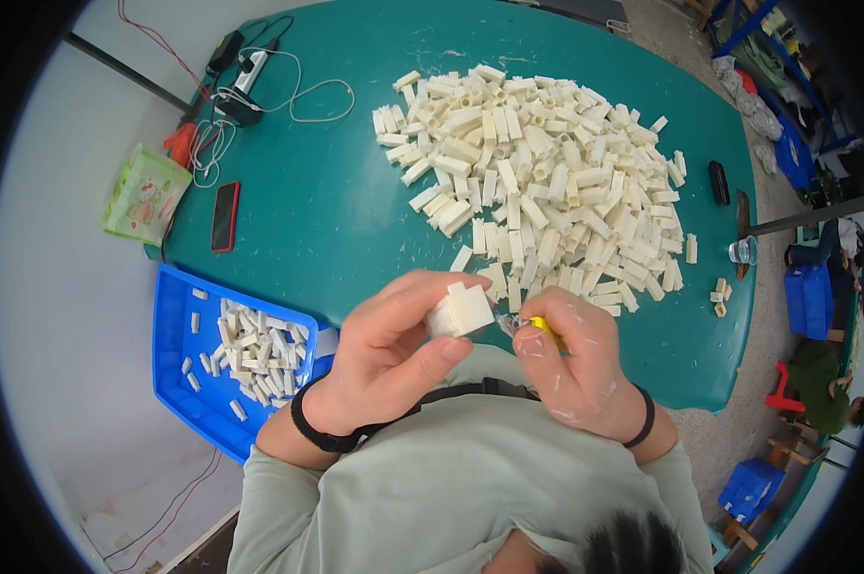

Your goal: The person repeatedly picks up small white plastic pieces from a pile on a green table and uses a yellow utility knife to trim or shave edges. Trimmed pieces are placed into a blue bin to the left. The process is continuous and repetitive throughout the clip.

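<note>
In front of my chest, my left hand [382, 337] is closed around a white plastic block [468, 311], held between thumb and fingers with its notched end turned up. My right hand [590, 368] grips a small tool with a yellow handle [544, 328]; its metal-looking tip is close to the block's right side. Whether tip and block touch, I cannot tell. Pale shavings cling to the right hand's fingers and back. Just beyond both hands, a large heap of similar white hollow plastic pieces [547, 182] covers the middle of the green table [308, 191].
At the left, a blue tray [178, 354] holds several white pieces. A red-edged phone [223, 218], a green bag [147, 196] and a power strip [250, 72] with cables lie along the left side. A black case [719, 184] and a clear cup [743, 251] stand near the right edge.
</note>
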A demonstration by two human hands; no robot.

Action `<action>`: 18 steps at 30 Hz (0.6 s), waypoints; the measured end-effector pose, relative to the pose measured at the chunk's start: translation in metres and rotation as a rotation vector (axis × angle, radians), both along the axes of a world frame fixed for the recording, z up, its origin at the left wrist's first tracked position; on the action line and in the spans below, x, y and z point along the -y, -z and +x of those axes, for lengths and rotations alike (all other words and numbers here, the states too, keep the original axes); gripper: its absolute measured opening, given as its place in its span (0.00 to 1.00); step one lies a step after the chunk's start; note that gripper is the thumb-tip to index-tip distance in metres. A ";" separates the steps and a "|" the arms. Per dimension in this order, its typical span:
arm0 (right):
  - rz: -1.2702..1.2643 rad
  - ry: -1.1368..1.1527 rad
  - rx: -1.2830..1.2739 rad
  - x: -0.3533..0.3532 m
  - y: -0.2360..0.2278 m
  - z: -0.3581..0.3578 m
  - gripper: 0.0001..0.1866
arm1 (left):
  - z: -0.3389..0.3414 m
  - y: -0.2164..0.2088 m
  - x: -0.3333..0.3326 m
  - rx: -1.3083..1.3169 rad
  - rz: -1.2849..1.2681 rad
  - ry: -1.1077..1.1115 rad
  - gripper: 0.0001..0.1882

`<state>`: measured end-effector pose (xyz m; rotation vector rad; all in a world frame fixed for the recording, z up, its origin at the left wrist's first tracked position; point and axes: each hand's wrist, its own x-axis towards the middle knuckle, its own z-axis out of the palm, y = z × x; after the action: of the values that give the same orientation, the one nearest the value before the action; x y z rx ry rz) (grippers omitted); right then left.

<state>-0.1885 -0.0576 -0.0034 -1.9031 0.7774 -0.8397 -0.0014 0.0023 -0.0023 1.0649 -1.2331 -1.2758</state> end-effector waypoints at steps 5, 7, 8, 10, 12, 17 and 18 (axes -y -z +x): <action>0.010 -0.021 0.034 -0.003 0.001 0.001 0.13 | -0.002 0.010 0.003 0.015 -0.187 -0.111 0.18; -0.018 -0.027 0.019 -0.002 0.002 0.001 0.13 | -0.003 0.009 0.006 0.085 -0.238 -0.130 0.19; -0.029 -0.031 0.011 -0.001 0.001 0.000 0.12 | -0.002 0.008 0.006 0.119 -0.261 -0.136 0.19; -0.043 -0.038 0.006 -0.001 -0.001 0.000 0.12 | -0.003 0.008 0.007 0.179 -0.309 -0.178 0.19; -0.048 -0.045 0.011 0.000 -0.002 0.000 0.13 | -0.005 0.009 0.006 0.233 -0.357 -0.251 0.19; -0.066 -0.035 0.024 0.000 0.002 0.001 0.13 | -0.006 0.009 0.008 0.338 -0.438 -0.310 0.20; -0.072 -0.033 0.022 0.001 0.003 0.001 0.13 | -0.006 0.009 0.008 0.347 -0.444 -0.315 0.21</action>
<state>-0.1872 -0.0582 -0.0060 -1.9613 0.7093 -0.8779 -0.0078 -0.0058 -0.0111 1.1186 -1.4525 -0.5533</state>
